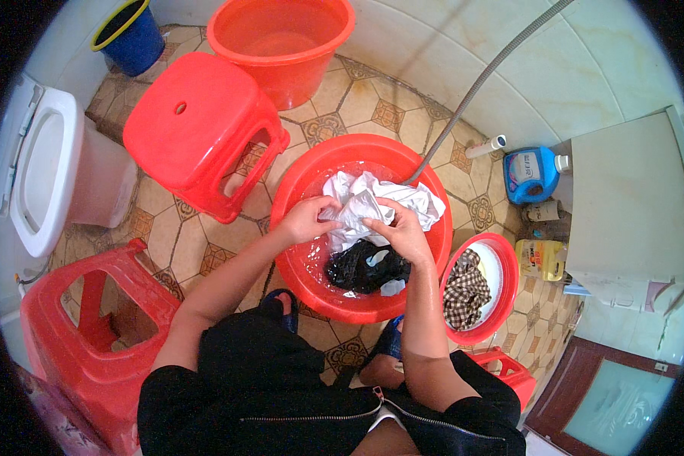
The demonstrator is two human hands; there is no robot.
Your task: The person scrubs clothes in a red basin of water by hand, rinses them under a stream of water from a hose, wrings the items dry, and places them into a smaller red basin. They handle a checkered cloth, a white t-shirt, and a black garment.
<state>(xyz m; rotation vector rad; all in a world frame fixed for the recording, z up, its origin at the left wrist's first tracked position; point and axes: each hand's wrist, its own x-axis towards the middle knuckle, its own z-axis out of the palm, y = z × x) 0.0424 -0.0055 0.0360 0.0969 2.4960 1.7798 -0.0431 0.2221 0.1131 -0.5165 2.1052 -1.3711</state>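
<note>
1. The left hand point(309, 220) pinches the left part of the white cloth point(362, 207) between thumb and fingers.
2. The right hand point(404, 234) grips the same cloth farther right.
3. This cloth lies in the far half of a red basin point(353, 310), beyond a black cloth point(363, 271).
4. A hose point(482, 79) reaches in from far right.
</note>
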